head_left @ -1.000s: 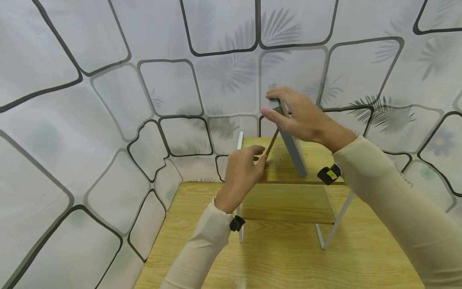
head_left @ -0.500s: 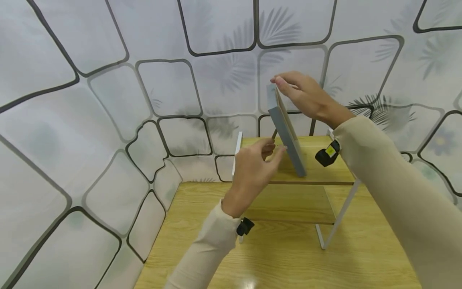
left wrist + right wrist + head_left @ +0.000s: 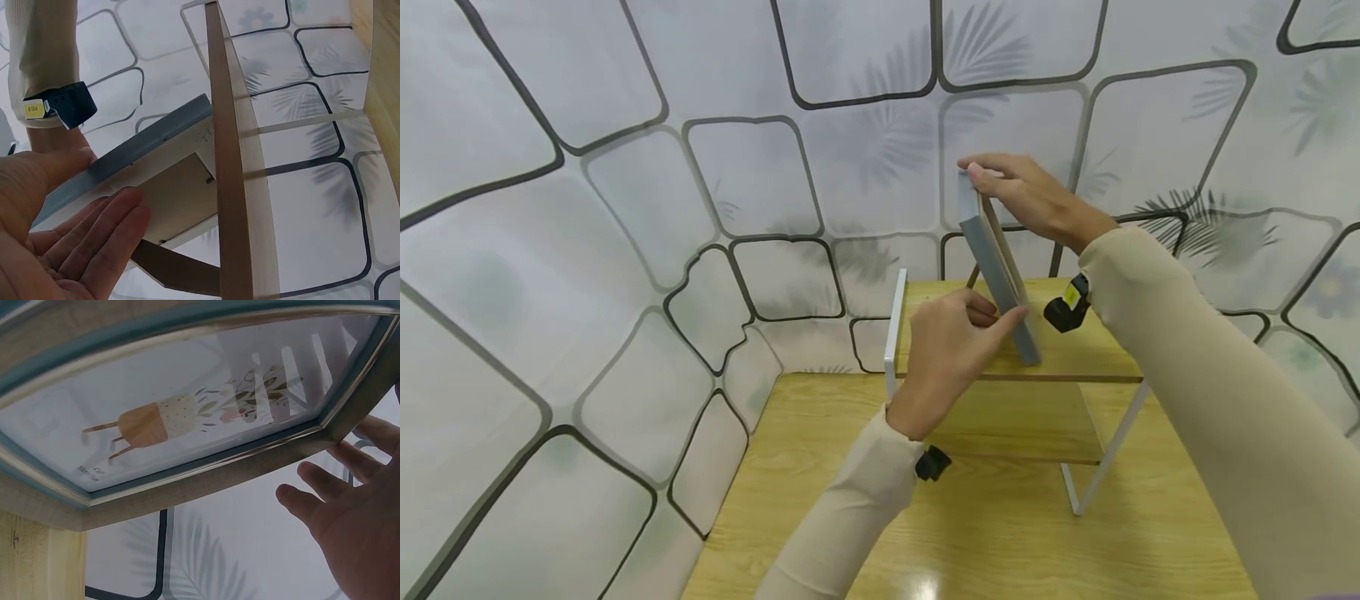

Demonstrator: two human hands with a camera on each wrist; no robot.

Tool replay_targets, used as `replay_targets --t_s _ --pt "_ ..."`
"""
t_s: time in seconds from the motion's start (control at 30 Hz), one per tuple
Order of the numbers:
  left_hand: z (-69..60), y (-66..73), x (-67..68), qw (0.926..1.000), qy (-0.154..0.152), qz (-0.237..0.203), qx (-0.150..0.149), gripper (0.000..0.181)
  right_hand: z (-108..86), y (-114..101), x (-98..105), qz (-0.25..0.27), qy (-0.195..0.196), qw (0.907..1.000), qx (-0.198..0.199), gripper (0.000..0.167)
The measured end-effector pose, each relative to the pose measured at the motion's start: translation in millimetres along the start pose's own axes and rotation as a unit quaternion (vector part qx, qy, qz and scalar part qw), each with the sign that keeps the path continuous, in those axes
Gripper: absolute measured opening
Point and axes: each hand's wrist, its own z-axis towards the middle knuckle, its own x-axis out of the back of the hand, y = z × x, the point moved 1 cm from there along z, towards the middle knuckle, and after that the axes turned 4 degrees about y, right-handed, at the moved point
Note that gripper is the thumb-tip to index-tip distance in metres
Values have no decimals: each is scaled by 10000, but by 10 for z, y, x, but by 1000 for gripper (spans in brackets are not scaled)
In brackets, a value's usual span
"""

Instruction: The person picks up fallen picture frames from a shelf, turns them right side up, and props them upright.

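Observation:
A picture frame (image 3: 992, 258) with a blue-grey edge stands tilted on the top board of a small two-tier shelf (image 3: 1082, 354). Its front, in the right wrist view, shows a print of a plant in a vase (image 3: 150, 425). Behind it, in the left wrist view, are the beige backing (image 3: 178, 203) and a brown support leg (image 3: 178, 270). My left hand (image 3: 951, 342) holds the near side edge low down, thumb in front, fingers behind. With thumb and fingers, my right hand (image 3: 1026, 192) pinches the top edge; its other fingers are loose in the right wrist view.
The shelf has white metal legs (image 3: 1116, 446) and a lower board (image 3: 1022, 417). It stands on a wood-grain table (image 3: 820, 500). A patterned wall covering (image 3: 752, 183) rises close behind and on the left.
My left hand has moved from the support leg rightward to the frame's near edge. My right hand has shifted up along the top, and the frame appears more turned toward the camera.

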Motion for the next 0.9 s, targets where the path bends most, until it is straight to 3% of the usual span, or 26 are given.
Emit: replay_targets --t_s 0.3,0.57,0.9 --pt "18 6 -16 9999 -77 -106 70 34 16 14 -9 450 3 9989 -90 56" --pt "21 13 -23 9999 -93 -49 37 33 -7 38 21 100 232 9996 -134 55" --pt "0 -5 16 9999 -111 8 125 29 -94 115 92 72 321 9994 -112 55"
